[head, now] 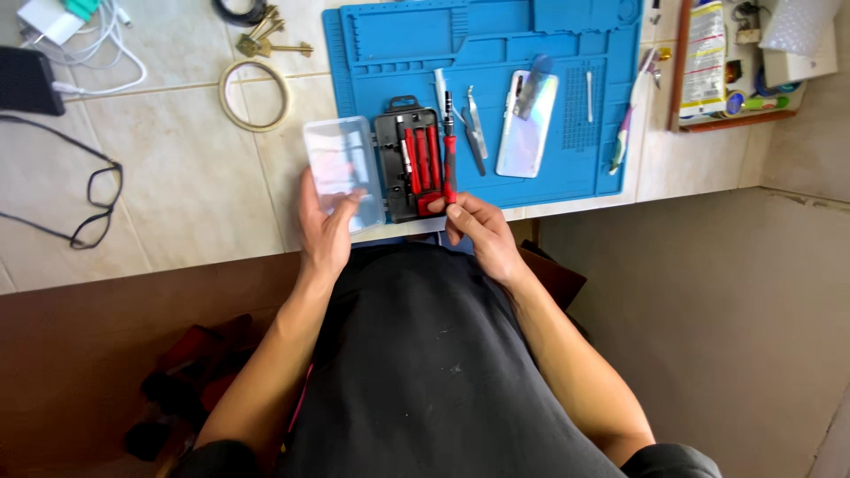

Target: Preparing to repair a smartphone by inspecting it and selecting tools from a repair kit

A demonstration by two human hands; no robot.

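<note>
Fingers [460,211] of the right hand [478,232] grip a red screwdriver [449,159] — left hand [326,232] lies flat, fingers spread, on the clear lid [343,170] of the open tool case [409,164].

open black tool case [409,164] with clear lid [343,168] at counter edge, red-handled screwdriver [449,146] upright just beside it

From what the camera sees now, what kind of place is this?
Probably a home bench for phone repair: a blue silicone work mat on a tiled counter, an open black screwdriver-bit case, and a pale smartphone lying face down.
</note>
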